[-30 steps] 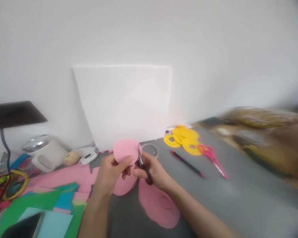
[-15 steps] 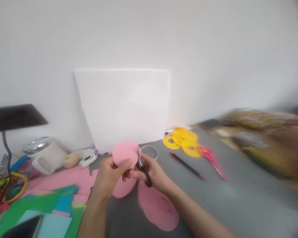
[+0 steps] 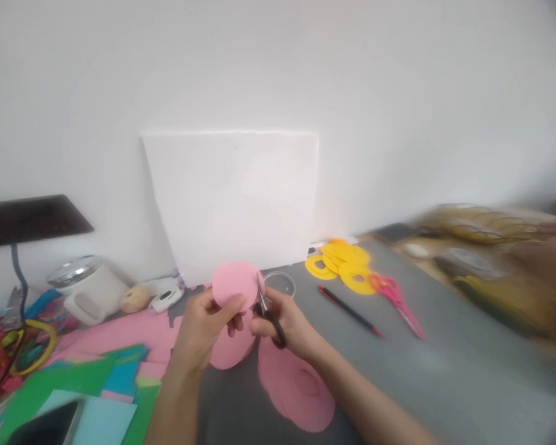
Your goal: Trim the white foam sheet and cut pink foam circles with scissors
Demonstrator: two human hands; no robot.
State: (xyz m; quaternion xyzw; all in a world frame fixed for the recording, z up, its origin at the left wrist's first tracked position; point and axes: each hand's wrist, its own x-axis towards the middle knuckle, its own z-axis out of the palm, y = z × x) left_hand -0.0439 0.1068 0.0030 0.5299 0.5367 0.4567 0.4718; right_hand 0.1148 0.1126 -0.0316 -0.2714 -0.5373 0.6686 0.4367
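Note:
A round pink paper disc [image 3: 234, 284] is pinched between the thumb and fingers of my left hand [image 3: 208, 321]. My right hand [image 3: 287, 321] grips black-handled scissors [image 3: 271, 318], whose blades point upward at the disc's right edge. Whether the blades are biting into the paper is hard to make out. Below the hands lie more pink circles [image 3: 231, 346] on the grey table. Another stack of pink discs [image 3: 296, 389], the top one with a ring-like cut, sits under my right forearm.
Yellow paper rings [image 3: 347, 256], a black pencil [image 3: 352, 312] and pink scissors [image 3: 401, 306] lie on the right. A clear round lid [image 3: 280, 284] rests behind my right hand. Coloured paper sheets [image 3: 65, 383], a phone [image 3: 49, 426] and a white mug [image 3: 95, 293] are on the left. A white board [image 3: 236, 198] leans on the wall.
The view has shifted very slightly. Both hands keep nearly the same pose, with the disc and scissors still held together at the disc's right edge.

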